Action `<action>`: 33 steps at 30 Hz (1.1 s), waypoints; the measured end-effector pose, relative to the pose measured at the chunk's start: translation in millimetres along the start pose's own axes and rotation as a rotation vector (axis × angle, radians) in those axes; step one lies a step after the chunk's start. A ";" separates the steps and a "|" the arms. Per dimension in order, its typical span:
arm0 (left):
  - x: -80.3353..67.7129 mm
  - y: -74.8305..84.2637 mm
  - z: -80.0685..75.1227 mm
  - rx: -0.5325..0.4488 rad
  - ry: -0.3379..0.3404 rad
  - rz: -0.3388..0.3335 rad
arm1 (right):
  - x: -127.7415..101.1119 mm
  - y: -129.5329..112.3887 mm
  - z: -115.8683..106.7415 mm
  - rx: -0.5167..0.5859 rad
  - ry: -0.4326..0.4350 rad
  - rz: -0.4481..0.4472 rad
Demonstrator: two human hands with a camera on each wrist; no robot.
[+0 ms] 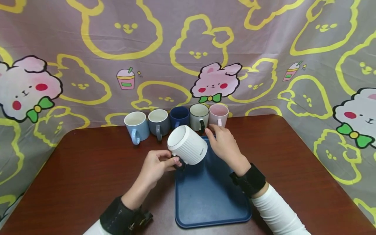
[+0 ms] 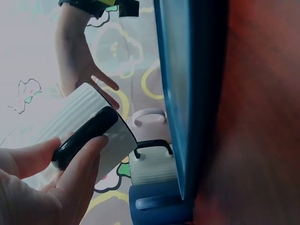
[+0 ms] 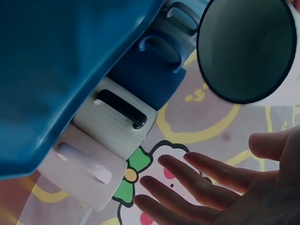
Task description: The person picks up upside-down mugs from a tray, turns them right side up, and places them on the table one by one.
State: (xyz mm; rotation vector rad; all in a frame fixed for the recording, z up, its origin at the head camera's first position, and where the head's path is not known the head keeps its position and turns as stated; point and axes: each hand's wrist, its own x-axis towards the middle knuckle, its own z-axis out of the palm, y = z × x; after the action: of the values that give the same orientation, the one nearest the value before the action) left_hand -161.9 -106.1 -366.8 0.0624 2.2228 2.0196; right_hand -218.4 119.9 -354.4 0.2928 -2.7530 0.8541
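Observation:
My left hand [image 1: 157,166] holds a white ribbed mug [image 1: 188,145] by its black handle [image 2: 86,136], thumb and fingers pinching it. The mug is tilted above the far part of a blue tray [image 1: 212,195], its mouth toward the upper left in the head view. My right hand [image 1: 226,147] holds nothing. Its fingers [image 3: 201,187] are spread and extended to the right of the mug, near a pink mug [image 1: 219,115] in the head view. Beside the pink mug stands a white mug with a black handle [image 1: 199,117].
The row of mugs along the table's back edge continues leftward with a navy mug [image 1: 180,116], a grey-blue mug [image 1: 159,122] and a light blue mug [image 1: 137,126]. A patterned cloth [image 1: 164,71] hangs behind the brown table [image 1: 97,169].

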 end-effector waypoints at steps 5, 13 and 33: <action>11.8 4.3 2.8 -0.026 0.045 0.015 | -1.4 -3.3 -2.6 -0.009 -0.008 0.013; 26.0 12.4 7.4 -0.094 0.107 0.046 | -6.8 -12.5 -10.5 -0.038 -0.044 0.041; 48.1 29.8 18.7 -0.273 0.156 0.100 | -11.7 -32.2 -8.6 -0.092 -0.083 0.038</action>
State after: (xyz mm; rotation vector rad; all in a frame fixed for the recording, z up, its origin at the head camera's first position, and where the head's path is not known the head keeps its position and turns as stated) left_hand -208.9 -78.7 -342.4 -0.0136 2.0414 2.4399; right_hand -197.4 100.2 -333.9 0.2649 -2.8737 0.7371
